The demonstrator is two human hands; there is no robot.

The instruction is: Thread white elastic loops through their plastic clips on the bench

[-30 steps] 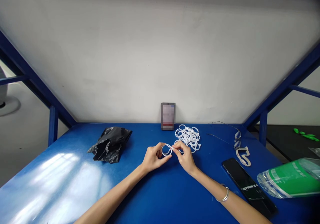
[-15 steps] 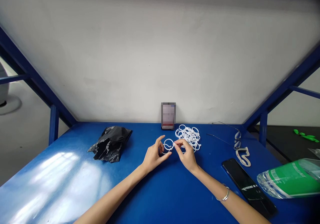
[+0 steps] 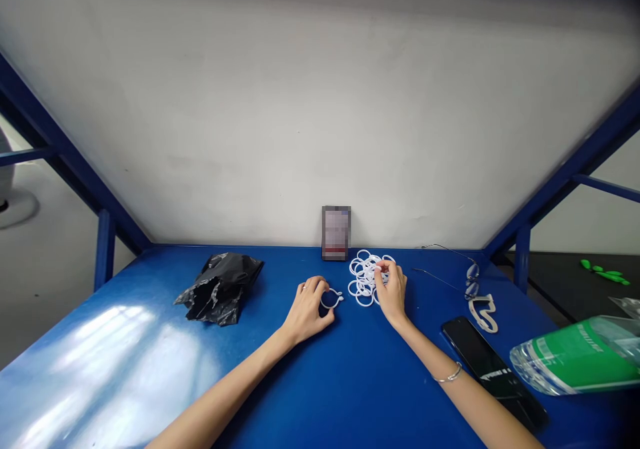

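Note:
My left hand (image 3: 307, 310) rests on the blue table (image 3: 320, 382), fingers curled round a single white ring (image 3: 331, 298) that sticks out to its right. A pile of white rings (image 3: 364, 275) lies just behind, near the wall. My right hand (image 3: 391, 288) lies on the right side of that pile, fingertips pinched on one of its rings. A silver bracelet is on my right wrist.
A crumpled black plastic bag (image 3: 220, 286) lies at the left. A small card (image 3: 335, 233) stands against the white wall. Glasses (image 3: 473, 275), a white curved piece (image 3: 485, 313), a black phone (image 3: 493, 369) and a green-labelled clear bottle (image 3: 580, 355) sit at the right. Blue frame posts flank the table.
My hands have come apart. The right hand let go of the shared ring and moved right and back onto the pile. The left hand lowered to the table, keeping the ring.

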